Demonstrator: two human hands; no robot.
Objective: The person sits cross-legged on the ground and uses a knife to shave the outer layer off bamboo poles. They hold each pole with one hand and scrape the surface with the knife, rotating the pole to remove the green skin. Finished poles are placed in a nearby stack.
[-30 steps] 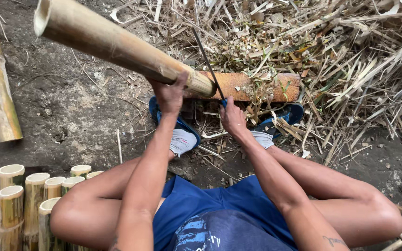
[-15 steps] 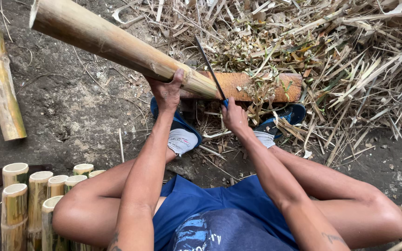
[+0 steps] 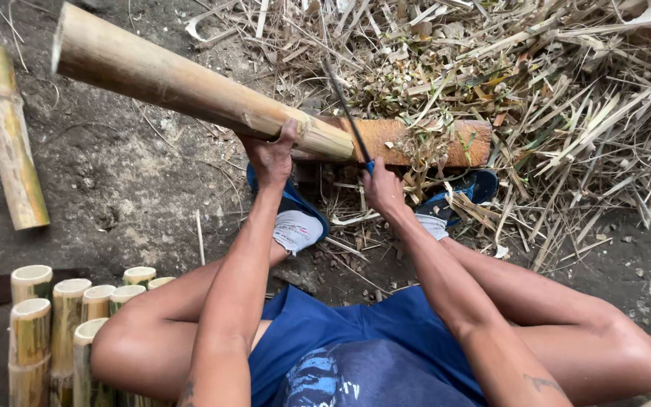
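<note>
Nearest the camera, the person sits low with knees spread, wearing a blue shirt (image 3: 356, 354), and both forearms reach forward over the feet. Beside the left knee stands a cluster of short cut bamboo pieces (image 3: 69, 324), upright with their open ends showing. Further out, the left hand (image 3: 271, 154) is closed around a long bamboo pole (image 3: 190, 83), gripping it from below just behind a node, with the thumb up against the side; the pole slants up and away to the left from that hand, its far end lifted off the ground. Just to the right, the right hand (image 3: 382, 188) is wrapped around the blue handle of a saw (image 3: 346, 113), whose thin dark blade rises away from the fist and crosses the pole where its near end rests on a wooden block (image 3: 423, 143). For a clean cut, the judgement is that the left hand should keep the pole pressed firmly down on the block so it cannot roll, with the fingers kept back from the blade line, while the right hand keeps the blade square to the pole and draws it in long, even strokes. Beyond the block lies a heap of dry bamboo scraps (image 3: 536, 68), and well off to the left of the left hand a separate bamboo length (image 3: 10, 136) lies on the bare dirt.
</note>
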